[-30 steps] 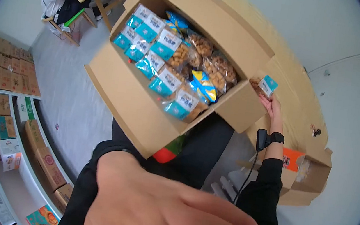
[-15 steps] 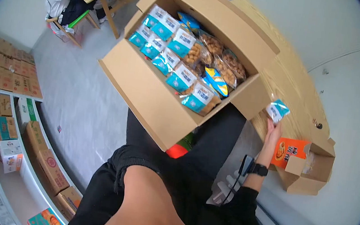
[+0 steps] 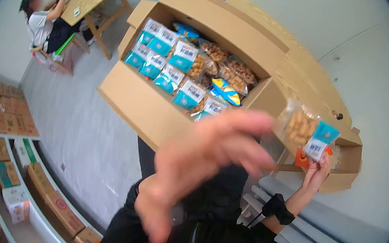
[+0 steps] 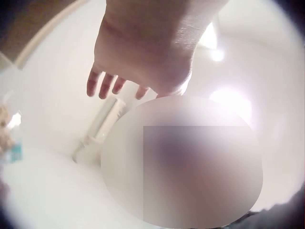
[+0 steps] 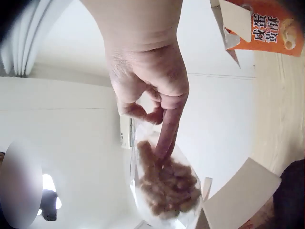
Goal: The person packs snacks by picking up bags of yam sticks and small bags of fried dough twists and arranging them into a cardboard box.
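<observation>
My right hand (image 3: 318,173) pinches a clear snack bag (image 3: 301,128) by its edge and holds it up at the right. Golden-brown pieces fill the bag, and its label is teal and white. The right wrist view shows thumb and fingers on the top of the bag (image 5: 169,188). Blurred, my left hand (image 3: 214,156) hovers in front of the carton with fingers spread, holding nothing. Its fingers hang straight in the left wrist view, where the hand (image 4: 143,52) is apart from any bag. The open cardboard carton (image 3: 134,96) contains rows of similar bags (image 3: 183,56).
A wooden table (image 3: 303,77) runs behind the carton. An open cardboard box (image 3: 346,163) with an orange panel stands at the right. Shelves of boxes (image 3: 62,210) line the left. A person (image 3: 43,23) sits at another table (image 3: 97,3), far left.
My left hand has swung from close below the camera out toward the carton, its fingers spreading. The right hand has lifted the snack bag nearer, and its contents now face the head camera.
</observation>
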